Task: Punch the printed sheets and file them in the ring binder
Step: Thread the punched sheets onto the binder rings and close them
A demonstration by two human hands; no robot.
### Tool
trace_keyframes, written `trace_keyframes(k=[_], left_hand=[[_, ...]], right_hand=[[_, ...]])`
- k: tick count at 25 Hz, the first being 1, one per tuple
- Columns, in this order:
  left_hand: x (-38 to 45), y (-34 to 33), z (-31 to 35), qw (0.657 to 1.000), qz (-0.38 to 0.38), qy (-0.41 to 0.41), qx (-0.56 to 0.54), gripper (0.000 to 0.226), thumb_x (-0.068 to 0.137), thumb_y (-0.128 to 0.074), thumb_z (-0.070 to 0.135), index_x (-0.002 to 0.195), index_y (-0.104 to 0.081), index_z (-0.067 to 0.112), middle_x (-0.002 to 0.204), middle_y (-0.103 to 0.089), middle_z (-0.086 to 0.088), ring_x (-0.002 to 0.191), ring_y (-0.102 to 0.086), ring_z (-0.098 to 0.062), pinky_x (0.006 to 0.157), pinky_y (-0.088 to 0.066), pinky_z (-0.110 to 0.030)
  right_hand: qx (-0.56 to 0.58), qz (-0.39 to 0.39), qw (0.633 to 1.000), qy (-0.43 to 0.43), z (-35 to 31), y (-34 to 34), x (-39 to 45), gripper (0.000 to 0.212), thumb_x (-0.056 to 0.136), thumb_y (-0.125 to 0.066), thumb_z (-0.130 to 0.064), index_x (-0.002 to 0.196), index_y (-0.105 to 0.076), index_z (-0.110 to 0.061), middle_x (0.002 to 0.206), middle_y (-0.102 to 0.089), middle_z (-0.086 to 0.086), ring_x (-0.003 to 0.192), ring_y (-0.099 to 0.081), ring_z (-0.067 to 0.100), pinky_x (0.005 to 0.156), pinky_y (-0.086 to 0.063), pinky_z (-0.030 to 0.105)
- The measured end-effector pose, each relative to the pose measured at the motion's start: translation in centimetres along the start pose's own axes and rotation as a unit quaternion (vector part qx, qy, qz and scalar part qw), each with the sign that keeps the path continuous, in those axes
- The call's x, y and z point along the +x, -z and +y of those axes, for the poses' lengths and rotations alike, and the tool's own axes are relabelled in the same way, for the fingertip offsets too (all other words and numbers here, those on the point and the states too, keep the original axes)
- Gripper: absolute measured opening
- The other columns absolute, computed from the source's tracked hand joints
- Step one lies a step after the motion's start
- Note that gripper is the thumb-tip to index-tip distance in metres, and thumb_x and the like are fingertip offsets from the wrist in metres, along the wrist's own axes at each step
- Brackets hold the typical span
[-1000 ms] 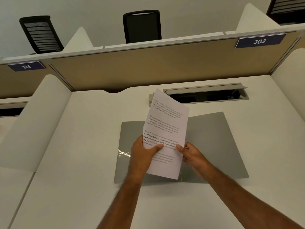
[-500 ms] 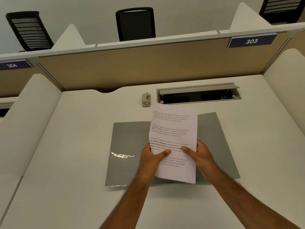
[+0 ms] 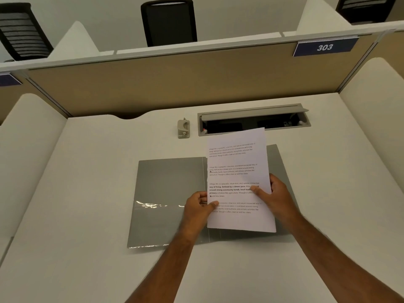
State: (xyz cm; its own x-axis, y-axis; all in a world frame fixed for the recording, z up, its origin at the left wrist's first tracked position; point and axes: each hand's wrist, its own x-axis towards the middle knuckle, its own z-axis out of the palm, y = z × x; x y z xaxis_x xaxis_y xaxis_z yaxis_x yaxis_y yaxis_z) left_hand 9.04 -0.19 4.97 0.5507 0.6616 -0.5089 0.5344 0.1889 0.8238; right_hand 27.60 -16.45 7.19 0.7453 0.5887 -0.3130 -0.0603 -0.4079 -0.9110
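A grey binder point(image 3: 170, 184) lies open and flat on the white desk, with a clear pocket across its left cover. The printed sheets point(image 3: 237, 169), white with several blocks of text, hang over the binder's right half. Their left edge runs along the spine. My left hand point(image 3: 200, 207) pinches the sheets' left edge, thumb on top. On the right edge my right hand point(image 3: 274, 195) grips them, thumb across the text. A small grey hole punch point(image 3: 183, 128) stands on the desk beyond the binder, apart from both hands.
An open cable tray point(image 3: 254, 119) with a raised lid is sunk into the desk behind the sheets. A tan partition point(image 3: 175, 84) with a "303" sign closes the back, and white side dividers flank the desk. Black chairs stand beyond the partition.
Both hands have carried the sheets to the right and squared them up, from tilted over the binder's middle to upright over its right half. The hole punch has come into sight.
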Motion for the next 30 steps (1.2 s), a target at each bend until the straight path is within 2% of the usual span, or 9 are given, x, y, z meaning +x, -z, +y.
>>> trace_keyframes(k=[6, 13, 16, 20, 24, 30], left_hand=[[1.6, -1.2, -0.2, 0.999, -0.015, -0.010, 0.038, 0.026, 0.093, -0.074, 0.018, 0.115, -0.061, 0.023, 0.112, -0.072, 0.005, 0.099, -0.071, -0.015, 0.090, -0.062, -0.034], [3.6, -2.4, -0.6, 0.997, -0.012, -0.008, 0.071, 0.018, 0.091, -0.073, 0.025, 0.105, -0.064, 0.030, 0.098, -0.075, 0.011, 0.095, -0.073, -0.010, 0.088, -0.062, -0.041], [4.1, -2.8, -0.8, 0.997, -0.014, -0.003, 0.072, 0.017, 0.089, -0.073, 0.027, 0.103, -0.065, 0.032, 0.094, -0.074, 0.010, 0.093, -0.073, -0.009, 0.088, -0.062, -0.041], [4.2, -3.1, -0.3, 0.998, -0.019, 0.009, 0.060, 0.015, 0.094, -0.071, 0.019, 0.107, -0.064, 0.021, 0.095, -0.072, 0.003, 0.097, -0.073, -0.014, 0.087, -0.062, -0.035], [4.0, -2.8, -0.3, 0.999, -0.030, 0.018, 0.039, 0.017, 0.096, -0.069, 0.012, 0.112, -0.062, 0.013, 0.097, -0.071, 0.001, 0.093, -0.071, -0.011, 0.069, -0.057, -0.014], [4.0, -2.0, -0.7, 0.997, -0.058, 0.027, 0.047, 0.018, 0.093, -0.072, 0.010, 0.110, -0.066, 0.014, 0.099, -0.075, -0.007, 0.090, -0.072, -0.008, 0.070, -0.055, -0.011]], right_hand=[[-0.039, -0.003, 0.999, 0.001, 0.3, 1.4, 0.4, 0.039, 0.088, -0.073, -0.028, 0.122, -0.054, -0.023, 0.112, -0.069, -0.003, 0.087, -0.072, 0.013, 0.064, -0.060, 0.023], [-0.060, 0.001, 0.998, -0.001, -0.1, 2.2, 0.9, 0.036, 0.089, -0.072, -0.028, 0.120, -0.053, -0.024, 0.108, -0.066, -0.005, 0.083, -0.070, 0.009, 0.057, -0.055, 0.016], [-0.063, 0.000, 0.998, -0.001, 0.0, 2.4, 1.1, 0.037, 0.089, -0.072, -0.029, 0.120, -0.054, -0.024, 0.109, -0.067, -0.006, 0.084, -0.071, 0.010, 0.060, -0.057, 0.018], [-0.070, -0.002, 0.997, -0.005, 0.1, 2.5, 1.3, 0.036, 0.089, -0.072, -0.030, 0.119, -0.053, -0.026, 0.107, -0.067, -0.008, 0.082, -0.071, 0.010, 0.056, -0.055, 0.016], [-0.075, -0.006, 0.997, -0.010, 0.2, 2.4, 1.3, 0.036, 0.089, -0.072, -0.030, 0.119, -0.053, -0.026, 0.107, -0.066, -0.008, 0.083, -0.071, 0.010, 0.057, -0.055, 0.017], [-0.079, -0.015, 0.997, -0.010, 0.2, 2.2, 1.2, 0.035, 0.090, -0.072, -0.029, 0.118, -0.053, -0.027, 0.105, -0.065, -0.012, 0.084, -0.070, 0.008, 0.055, -0.054, 0.014]])
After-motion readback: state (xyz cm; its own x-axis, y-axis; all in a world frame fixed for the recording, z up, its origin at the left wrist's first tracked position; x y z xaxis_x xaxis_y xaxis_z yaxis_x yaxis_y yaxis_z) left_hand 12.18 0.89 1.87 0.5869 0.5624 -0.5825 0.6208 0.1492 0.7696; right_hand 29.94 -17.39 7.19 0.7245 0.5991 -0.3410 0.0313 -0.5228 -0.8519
